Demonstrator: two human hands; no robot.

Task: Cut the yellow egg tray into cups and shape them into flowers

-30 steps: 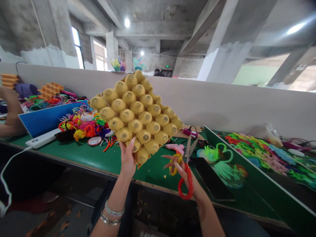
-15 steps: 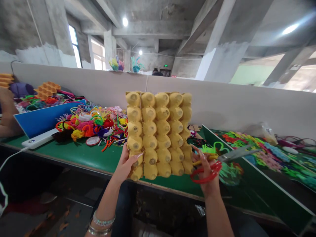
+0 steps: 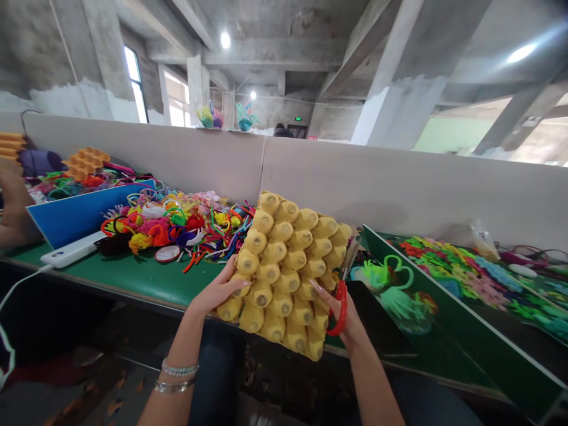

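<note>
A yellow egg tray with rows of bumps is held up tilted over the table's front edge. My left hand grips its left side, thumb on the front face and fingers behind. At the right side my right hand pinches the tray, thumb on the front. The red scissors hang at that same hand by their handles; their blades are hidden.
Colourful pipe cleaners lie piled left of centre beside a blue board and a white power strip. Green fuzzy pieces and a long divider are at right. Another person's arm shows far left.
The tray has tilted and come lower. My right hand has moved left onto its edge. The scissors have swung, and their blades no longer show.
</note>
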